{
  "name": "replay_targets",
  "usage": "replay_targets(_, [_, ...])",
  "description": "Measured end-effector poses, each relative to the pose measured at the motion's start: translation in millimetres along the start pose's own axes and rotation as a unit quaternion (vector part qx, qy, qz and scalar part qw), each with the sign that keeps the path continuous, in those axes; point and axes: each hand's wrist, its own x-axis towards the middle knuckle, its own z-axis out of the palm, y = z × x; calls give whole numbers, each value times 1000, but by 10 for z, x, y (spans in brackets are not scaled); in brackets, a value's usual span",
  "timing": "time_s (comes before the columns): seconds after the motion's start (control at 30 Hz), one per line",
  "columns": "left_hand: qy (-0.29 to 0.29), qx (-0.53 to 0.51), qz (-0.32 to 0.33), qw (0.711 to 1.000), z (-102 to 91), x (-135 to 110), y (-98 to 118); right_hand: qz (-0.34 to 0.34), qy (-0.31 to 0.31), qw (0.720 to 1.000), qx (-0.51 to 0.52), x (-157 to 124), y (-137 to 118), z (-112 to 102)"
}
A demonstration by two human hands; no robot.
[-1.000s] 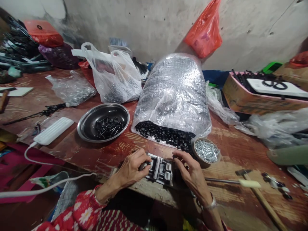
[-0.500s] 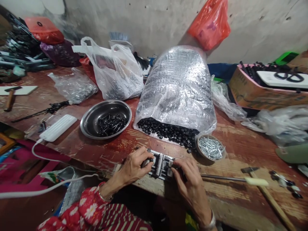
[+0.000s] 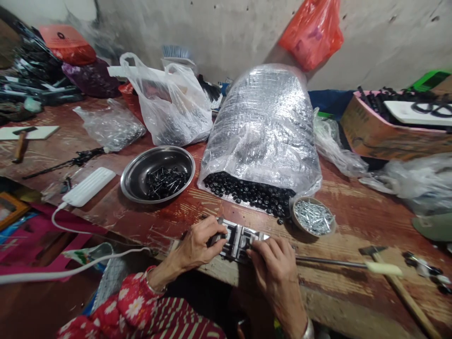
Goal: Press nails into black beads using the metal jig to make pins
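A small metal fixture (image 3: 237, 242) with black slots and bright bars lies at the table's front edge, between my hands. My left hand (image 3: 201, 241) is closed on its left end, thumb and fingers curled round it; a dark knob-like piece shows by the index finger. Over the right part is my right hand (image 3: 277, 263), thumb and fingertips pinched together low on the slots; whatever they hold is hidden. Behind, black round caps (image 3: 252, 194) spill from a big clear bag (image 3: 264, 122). A bowl of silver nails (image 3: 313, 216) stands to its right.
A steel bowl (image 3: 127, 186) of black-headed nails stands left. Right of my hands lie a rod with a pale handle (image 3: 383, 268) and a hammer (image 3: 399, 287). A white power strip (image 3: 90, 187) lies left, its cord running forward. A cardboard box (image 3: 391, 134) stands back right.
My right hand has shifted slightly along the fixture, its fingertips drawing together over the right slots. My left hand keeps its place. The whole view has moved slightly.
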Motion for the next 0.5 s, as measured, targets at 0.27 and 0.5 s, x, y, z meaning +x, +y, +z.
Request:
replay_targets(0.27, [-36,107,43,993,4,-64,27,13,13,1000,-3,-13,-120,62])
replay_targets(0.5, [-39,181,50,981,36,-49,87,23,50,998,-16,-51,-154,126])
